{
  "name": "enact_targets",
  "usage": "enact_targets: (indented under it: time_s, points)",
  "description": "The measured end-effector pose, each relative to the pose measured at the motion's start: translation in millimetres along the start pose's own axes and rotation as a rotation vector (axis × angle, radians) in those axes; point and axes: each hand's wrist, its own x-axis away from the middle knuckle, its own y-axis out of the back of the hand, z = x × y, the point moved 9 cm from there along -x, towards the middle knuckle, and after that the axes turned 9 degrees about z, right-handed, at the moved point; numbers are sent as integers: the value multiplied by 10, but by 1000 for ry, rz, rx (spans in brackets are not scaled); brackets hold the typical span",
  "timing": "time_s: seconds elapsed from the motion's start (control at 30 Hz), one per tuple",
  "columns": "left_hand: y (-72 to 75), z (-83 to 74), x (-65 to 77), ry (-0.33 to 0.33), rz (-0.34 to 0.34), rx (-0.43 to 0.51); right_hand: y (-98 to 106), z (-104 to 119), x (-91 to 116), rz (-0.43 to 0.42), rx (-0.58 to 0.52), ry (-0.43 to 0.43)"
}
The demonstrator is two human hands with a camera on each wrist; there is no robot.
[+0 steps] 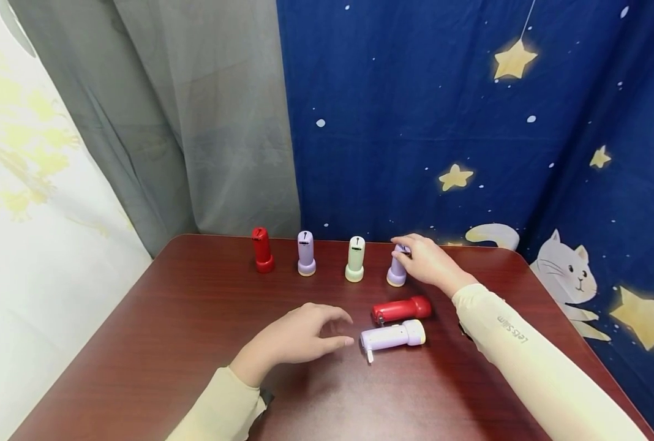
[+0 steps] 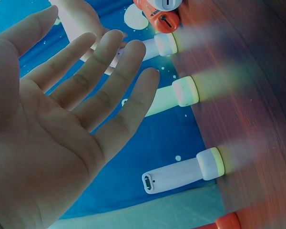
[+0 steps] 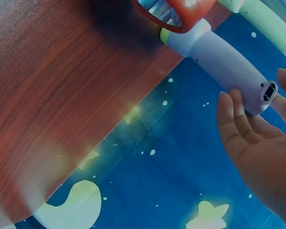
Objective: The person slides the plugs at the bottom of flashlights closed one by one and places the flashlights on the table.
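- Purple torch (image 1: 396,274): upright, head down, top between the thumb and fingers of your right hand (image 1: 430,260).
- Second purple torch (image 1: 390,337): on its side, near your left hand (image 1: 299,335).

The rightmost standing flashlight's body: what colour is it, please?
The flashlight body is pale purple, clearest in the right wrist view.

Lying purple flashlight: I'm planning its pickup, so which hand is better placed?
Likely the left hand: it's empty and beside the lying flashlight, while the right hand is at an upright purple flashlight farther back.
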Motion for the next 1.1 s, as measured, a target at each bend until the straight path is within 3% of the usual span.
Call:
enact_targets:
  time_s: [0.27,0.63,0.87,1.0,1.1]
  points:
    - [11,-31,10,-28,-18,-17,97,19,112,-35,8,-32]
    - [15,-31,16,-36,-29,-11,355,296,494,-282,-83,-11]
    - [70,-29,27,-43,-48,-23,451,578,709,-402,-108,59]
    - [112,-56,23,-61,-68,-35,408,770,780,-381,-79,116]
    - [122,-73,18,-69,-70,-37,267,917,799,-301,-27,163]
